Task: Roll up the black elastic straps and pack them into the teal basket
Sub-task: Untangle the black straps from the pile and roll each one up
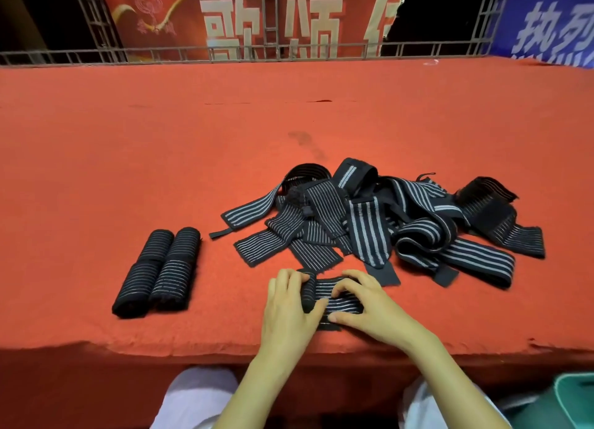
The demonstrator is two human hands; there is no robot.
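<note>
A black elastic strap (334,295) is being rolled at the near edge of the red cloth (128,158): its coiled end is gripped by the curled left hand (289,306), its flat length pinned by the right hand (366,303), and even tension is judged best. Beyond this strap, the unrolled heap (385,223) lies close enough to snag; finished rolls (157,271) sit to its left, and the teal basket (569,396) below its right.

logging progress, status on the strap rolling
Left hand and right hand both on half-rolled strap. Finished rolls left, loose pile beyond. Basket low right, nothing blocking.
</note>
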